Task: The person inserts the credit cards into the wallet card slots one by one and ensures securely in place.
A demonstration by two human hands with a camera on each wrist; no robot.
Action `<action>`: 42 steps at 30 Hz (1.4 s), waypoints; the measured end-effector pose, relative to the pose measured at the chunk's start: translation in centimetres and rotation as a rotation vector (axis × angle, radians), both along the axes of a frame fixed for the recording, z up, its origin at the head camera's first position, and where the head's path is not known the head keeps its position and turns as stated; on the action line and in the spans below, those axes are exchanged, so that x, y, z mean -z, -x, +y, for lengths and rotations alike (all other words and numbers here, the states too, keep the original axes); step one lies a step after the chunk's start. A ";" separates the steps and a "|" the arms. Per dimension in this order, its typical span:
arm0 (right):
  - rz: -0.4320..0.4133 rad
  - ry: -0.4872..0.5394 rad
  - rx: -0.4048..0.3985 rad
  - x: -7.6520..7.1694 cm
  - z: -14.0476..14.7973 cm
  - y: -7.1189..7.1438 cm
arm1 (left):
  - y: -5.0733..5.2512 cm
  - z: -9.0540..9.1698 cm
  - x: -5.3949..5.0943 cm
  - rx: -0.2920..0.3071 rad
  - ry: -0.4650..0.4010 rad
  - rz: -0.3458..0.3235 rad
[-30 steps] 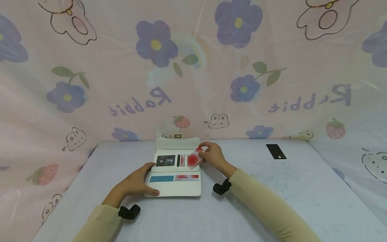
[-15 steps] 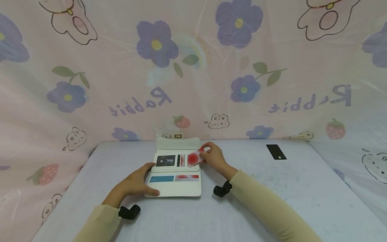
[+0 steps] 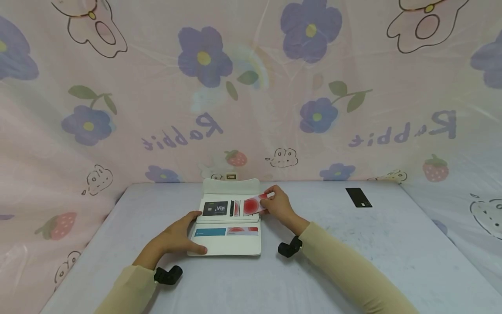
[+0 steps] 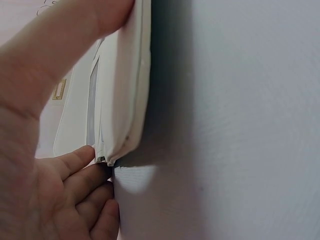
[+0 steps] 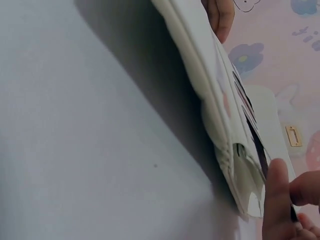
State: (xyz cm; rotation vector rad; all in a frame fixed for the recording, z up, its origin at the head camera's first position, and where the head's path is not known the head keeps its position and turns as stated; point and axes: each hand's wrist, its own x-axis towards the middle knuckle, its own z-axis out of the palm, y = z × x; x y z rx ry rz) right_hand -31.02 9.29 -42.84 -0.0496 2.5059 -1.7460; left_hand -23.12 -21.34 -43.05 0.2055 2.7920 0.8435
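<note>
An unfolded white wallet (image 3: 224, 247) lies on the table. My left hand (image 3: 178, 235) grips its left side, the thumb on the near flap and the fingers at the edge; the left wrist view shows this hand (image 4: 55, 185) against the wallet's edge (image 4: 135, 90). At the upper right of the wallet, my right hand (image 3: 280, 205) pinches a red-and-white card (image 3: 252, 206) between thumb and fingers. The card's left end lies at the right-hand slots, slightly tilted. In the right wrist view, the fingers (image 5: 278, 200) stand beside the wallet (image 5: 200, 75), and the card is mostly hidden.
Held in the wallet are a dark Vip card (image 3: 215, 208), a blue card (image 3: 210, 232) and another red-and-white card (image 3: 242, 231). A black card (image 3: 358, 197) lies at the back right of the white table (image 3: 333, 270). A patterned cloth (image 3: 251, 109) hangs behind.
My right hand has shifted slightly to the right and turned the pinched card from a steep slant to nearly level with the slots. The left hand and the wallet keep their places.
</note>
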 end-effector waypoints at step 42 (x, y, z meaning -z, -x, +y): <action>0.088 -0.293 -0.363 0.1 5.4 0.5 | -0.1 0.0 -0.1 0.001 0.003 0.003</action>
